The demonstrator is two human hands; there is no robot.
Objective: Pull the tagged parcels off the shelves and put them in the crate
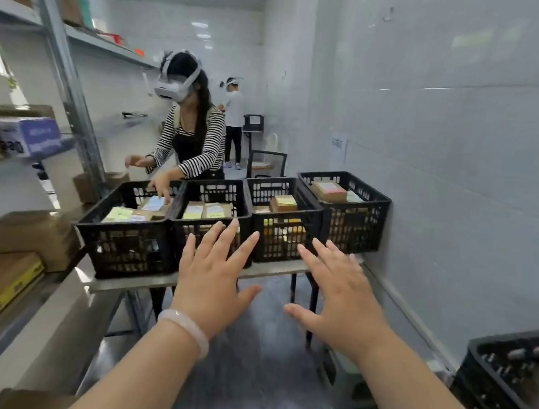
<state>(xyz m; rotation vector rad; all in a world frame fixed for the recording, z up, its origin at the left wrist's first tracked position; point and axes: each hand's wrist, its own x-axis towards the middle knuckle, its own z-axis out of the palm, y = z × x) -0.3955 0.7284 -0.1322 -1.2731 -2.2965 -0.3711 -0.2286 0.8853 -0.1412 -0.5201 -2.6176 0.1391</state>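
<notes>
My left hand [212, 275] and my right hand [340, 293] are both stretched forward, palms down, fingers spread, holding nothing. They hover in front of a row of several black crates [129, 245] on a narrow table [132, 285]. The crates hold brown parcels with yellow and blue tags [208, 210]. On the metal shelves [38, 302] at the left lie more cardboard parcels [30, 237], one with a blue and white box [28, 135] above.
A person in a striped top and a headset [189, 140] reaches into the leftmost crate. Another person [234, 121] stands at the far end. One more black crate [512, 381] sits at the lower right. A tiled wall runs along the right.
</notes>
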